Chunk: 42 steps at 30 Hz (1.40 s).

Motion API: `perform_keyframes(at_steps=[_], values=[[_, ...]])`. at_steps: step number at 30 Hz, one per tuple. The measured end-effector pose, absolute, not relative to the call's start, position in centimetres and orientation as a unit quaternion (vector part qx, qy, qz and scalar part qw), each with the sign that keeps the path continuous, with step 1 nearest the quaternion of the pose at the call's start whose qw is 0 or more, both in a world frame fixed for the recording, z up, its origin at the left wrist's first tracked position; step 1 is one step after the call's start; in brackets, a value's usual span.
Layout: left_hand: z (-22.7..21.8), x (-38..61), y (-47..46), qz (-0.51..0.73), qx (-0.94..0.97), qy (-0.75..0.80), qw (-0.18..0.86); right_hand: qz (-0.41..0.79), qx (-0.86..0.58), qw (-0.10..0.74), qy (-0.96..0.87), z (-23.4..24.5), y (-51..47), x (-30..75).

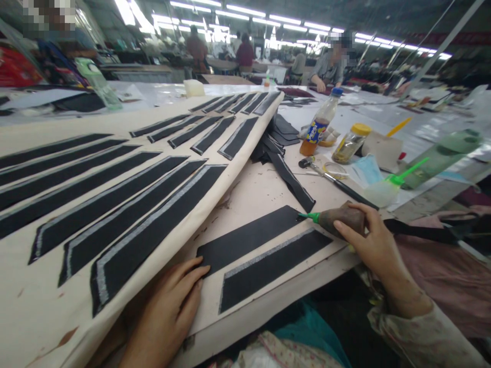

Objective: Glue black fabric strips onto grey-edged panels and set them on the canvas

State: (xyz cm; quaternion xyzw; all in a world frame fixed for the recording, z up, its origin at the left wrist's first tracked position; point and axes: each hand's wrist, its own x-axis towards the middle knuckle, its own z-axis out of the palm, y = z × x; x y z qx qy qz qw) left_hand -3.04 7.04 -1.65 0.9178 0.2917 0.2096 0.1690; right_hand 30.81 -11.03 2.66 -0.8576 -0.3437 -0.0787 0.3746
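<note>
My right hand (378, 240) is wrapped round a brown squeeze bottle (339, 221) with a green nozzle. The nozzle tip is at the upper right corner of a plain black strip (249, 239) lying on the pale work board (249, 197). At that strip's left end rest the fingertips of my left hand (172, 296), stretched out flat and holding nothing. Nearer to me lies another black strip (272, 271) with a whitish band along its upper and left edges. A loose narrow black strip (293, 184) reaches towards the nozzle from a heap of black pieces (282, 133).
On the left, a raised cream sheet (207, 204) carries several rows of edge-banded black strips. Beyond the bottle are a hammer (337, 184), a Pepsi bottle (317, 125), a yellow-lidded jar (351, 144) and a green bottle (441, 158). Co-workers (332, 61) are at the back.
</note>
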Motion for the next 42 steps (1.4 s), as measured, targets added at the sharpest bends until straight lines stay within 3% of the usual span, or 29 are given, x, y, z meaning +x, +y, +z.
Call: perform_keyframes(at_steps=[42], values=[[-1.3,-3.0,6.7,0.212,0.923,0.282,0.156,-0.055,-0.856,0.371,-0.357,2.9,-7.7,30.3]])
